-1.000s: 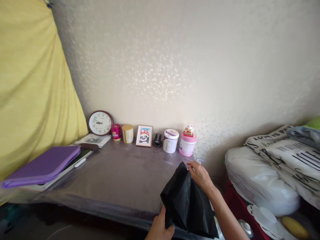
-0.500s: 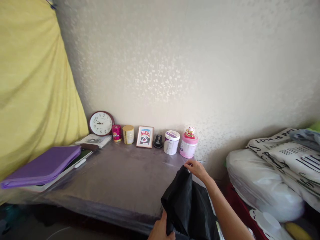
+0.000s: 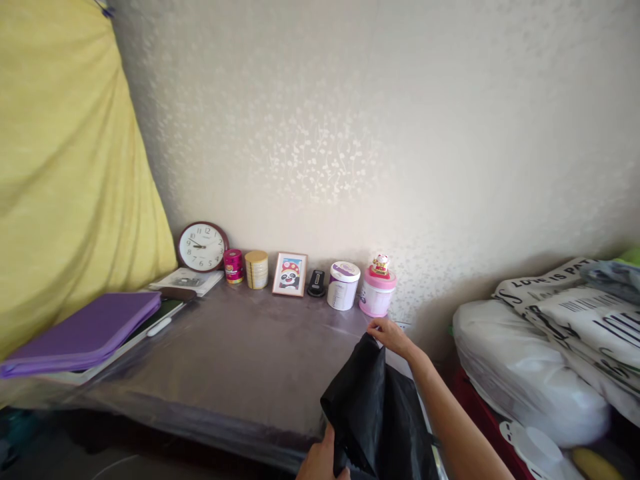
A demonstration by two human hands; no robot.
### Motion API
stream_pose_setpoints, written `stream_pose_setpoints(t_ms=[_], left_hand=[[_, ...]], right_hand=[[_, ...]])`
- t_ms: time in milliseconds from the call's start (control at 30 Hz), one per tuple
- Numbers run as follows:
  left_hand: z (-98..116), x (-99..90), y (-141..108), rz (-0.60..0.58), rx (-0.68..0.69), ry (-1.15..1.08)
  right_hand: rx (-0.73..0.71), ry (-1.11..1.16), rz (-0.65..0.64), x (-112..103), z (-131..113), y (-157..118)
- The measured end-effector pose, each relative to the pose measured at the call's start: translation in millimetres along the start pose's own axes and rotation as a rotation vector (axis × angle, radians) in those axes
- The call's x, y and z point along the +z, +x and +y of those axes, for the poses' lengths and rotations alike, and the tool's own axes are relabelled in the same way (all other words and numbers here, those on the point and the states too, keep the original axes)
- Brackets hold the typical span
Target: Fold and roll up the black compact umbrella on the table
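Observation:
Black, shiny fabric in loose folds, which looks like a folding umbrella [image 3: 370, 407], fills the lower middle of the view. My right hand [image 3: 390, 335] pinches the upper corner of this fabric between thumb and fingers, just in front of the pink-lidded tub. Lower down, my left hand [image 3: 323, 460] is closed around its near left side, thumb up against the cloth. The bottom of the black fabric runs out of view. A short dark strap sticks out on its right side.
Along the wall stand a clock [image 3: 203, 247], a red can [image 3: 233, 267], a yellow-lidded jar [image 3: 257, 270], a panda picture frame [image 3: 290, 274], a white tub [image 3: 343, 287] and a pink tub [image 3: 377, 294] with a cat figurine. A purple folder [image 3: 95, 330] lies left; a stuffed white bag [image 3: 525, 367], right.
Almost nothing differs. Both hands keep their hold on the black fabric, and the pinched corner has shifted very slightly to the left.

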State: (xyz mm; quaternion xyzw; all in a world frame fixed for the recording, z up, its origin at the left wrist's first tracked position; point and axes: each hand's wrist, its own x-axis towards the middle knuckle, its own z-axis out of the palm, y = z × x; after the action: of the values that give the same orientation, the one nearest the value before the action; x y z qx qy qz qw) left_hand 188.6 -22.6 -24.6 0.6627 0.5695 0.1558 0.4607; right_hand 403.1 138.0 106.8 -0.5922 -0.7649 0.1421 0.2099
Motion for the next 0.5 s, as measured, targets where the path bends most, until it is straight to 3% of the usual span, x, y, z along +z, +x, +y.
stream_pose_setpoints(t_ms=[267, 500], left_hand=[[18.4, -14.0, -8.1, -0.073, 0.019, 0.303], [17.6, -10.9, -11.0, -0.039, 0.004, 0.33]], right_hand=[[0.038, 0.154, -0.065, 6.3, 2.5, 0.7], [0.172, 0.437, -0.144, 30.0, 5.5, 2.5]])
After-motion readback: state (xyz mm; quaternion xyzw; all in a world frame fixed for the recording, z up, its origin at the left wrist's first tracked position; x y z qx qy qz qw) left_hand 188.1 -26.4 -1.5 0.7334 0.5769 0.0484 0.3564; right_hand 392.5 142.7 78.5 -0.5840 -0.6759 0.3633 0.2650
